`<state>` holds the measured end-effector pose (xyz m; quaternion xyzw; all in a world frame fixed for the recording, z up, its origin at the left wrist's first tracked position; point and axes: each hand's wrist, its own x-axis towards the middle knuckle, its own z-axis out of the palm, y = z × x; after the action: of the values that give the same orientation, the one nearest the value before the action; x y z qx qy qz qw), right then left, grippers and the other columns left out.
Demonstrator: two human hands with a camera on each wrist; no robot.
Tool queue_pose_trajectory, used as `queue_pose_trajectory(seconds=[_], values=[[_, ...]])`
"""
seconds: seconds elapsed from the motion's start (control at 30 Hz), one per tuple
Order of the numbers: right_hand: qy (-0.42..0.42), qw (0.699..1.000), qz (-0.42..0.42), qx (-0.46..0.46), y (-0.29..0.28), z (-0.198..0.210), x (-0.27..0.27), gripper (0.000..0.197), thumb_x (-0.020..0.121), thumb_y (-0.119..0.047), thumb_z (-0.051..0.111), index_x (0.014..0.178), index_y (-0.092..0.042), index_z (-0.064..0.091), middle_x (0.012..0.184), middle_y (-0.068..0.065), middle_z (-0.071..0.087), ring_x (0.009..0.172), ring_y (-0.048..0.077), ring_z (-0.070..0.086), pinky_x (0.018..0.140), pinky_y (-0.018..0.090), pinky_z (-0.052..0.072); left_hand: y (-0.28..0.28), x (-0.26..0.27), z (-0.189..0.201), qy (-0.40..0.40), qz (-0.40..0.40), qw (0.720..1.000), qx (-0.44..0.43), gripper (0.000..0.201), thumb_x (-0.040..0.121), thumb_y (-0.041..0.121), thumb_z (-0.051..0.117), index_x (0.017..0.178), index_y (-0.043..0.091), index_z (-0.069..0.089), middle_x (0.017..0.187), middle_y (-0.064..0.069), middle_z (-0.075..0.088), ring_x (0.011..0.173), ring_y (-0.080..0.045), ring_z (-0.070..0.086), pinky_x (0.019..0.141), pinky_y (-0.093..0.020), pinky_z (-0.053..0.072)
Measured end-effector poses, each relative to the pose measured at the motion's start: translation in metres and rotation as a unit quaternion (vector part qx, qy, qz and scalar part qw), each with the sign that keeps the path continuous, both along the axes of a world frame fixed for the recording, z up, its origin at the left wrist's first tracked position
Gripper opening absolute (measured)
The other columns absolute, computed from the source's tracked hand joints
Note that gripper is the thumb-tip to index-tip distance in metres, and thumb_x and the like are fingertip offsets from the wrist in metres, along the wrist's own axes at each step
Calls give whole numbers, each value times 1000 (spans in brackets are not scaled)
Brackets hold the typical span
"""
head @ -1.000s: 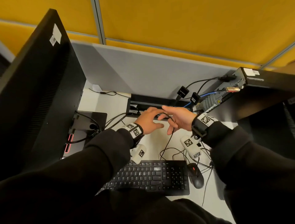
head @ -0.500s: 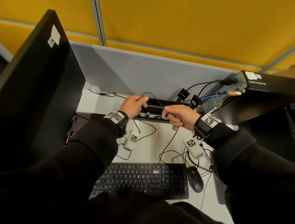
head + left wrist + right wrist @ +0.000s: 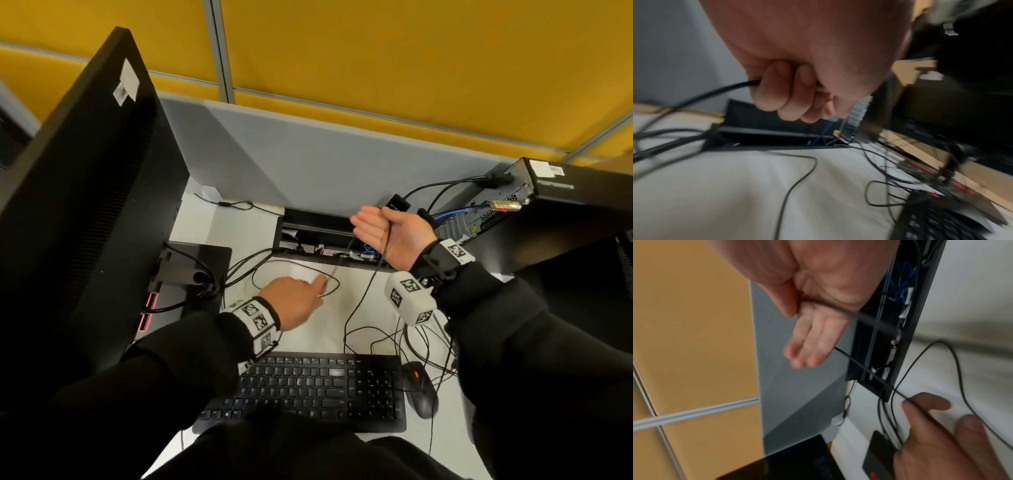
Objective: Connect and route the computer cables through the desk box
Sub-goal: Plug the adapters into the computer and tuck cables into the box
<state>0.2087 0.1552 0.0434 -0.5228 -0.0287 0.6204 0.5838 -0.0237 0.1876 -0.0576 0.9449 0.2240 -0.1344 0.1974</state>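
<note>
The black desk box [image 3: 308,219] [image 3: 764,116] [image 3: 925,305] is sunk into the white desk at the back, with its lid up and blue and black leads inside. A thin black cable [image 3: 363,298] [image 3: 715,92] [image 3: 865,369] runs between both hands. My left hand [image 3: 298,301] [image 3: 781,91] [image 3: 931,426] is low over the desk in front of the box, fingers curled round the cable. My right hand [image 3: 387,229] [image 3: 813,337] is palm up above the box's right end. Its fingers are stretched out, and its thumb holds the cable against the palm.
A big black monitor [image 3: 85,188] fills the left, seen from behind. A keyboard [image 3: 308,387] and mouse [image 3: 419,390] lie near me, with tangled leads [image 3: 411,342] beside them. A small computer [image 3: 548,205] stands at the right, and a grey partition [image 3: 308,164] behind.
My left hand has come back from the box towards me, drawing the cable over the desk. My right hand has turned palm up and spread its fingers.
</note>
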Motion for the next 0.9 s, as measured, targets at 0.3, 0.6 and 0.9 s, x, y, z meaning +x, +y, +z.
queue_pose_trajectory(seconds=[0.3, 0.6, 0.9], values=[[-206, 966, 155, -28, -27, -41, -48, 28, 107, -23, 47, 125, -13, 66, 80, 18, 66, 61, 31, 63, 68, 49, 60, 46, 52, 81, -180, 81, 975, -100, 11, 76, 36, 82, 78, 27, 75, 76, 13, 69, 73, -8, 62, 70, -29, 52], [-125, 965, 223, -56, -34, -28, -37, 44, 106, -38, 38, 65, -22, 40, 54, -4, 20, 45, 11, 11, 45, 25, 11, 58, 43, 51, -215, 199, 847, -443, 17, 88, 34, 79, 94, 18, 78, 63, 6, 55, 51, -9, 39, 49, -26, 32], [-72, 982, 173, 27, -31, -19, -45, 38, 109, -25, 40, 128, -3, 64, 52, 2, 29, 46, 19, 41, 72, 47, 61, 45, 30, 28, -297, 326, 678, -589, 37, 103, 46, 54, 80, 19, 61, 82, -4, 56, 49, -11, 30, 41, -21, 19]])
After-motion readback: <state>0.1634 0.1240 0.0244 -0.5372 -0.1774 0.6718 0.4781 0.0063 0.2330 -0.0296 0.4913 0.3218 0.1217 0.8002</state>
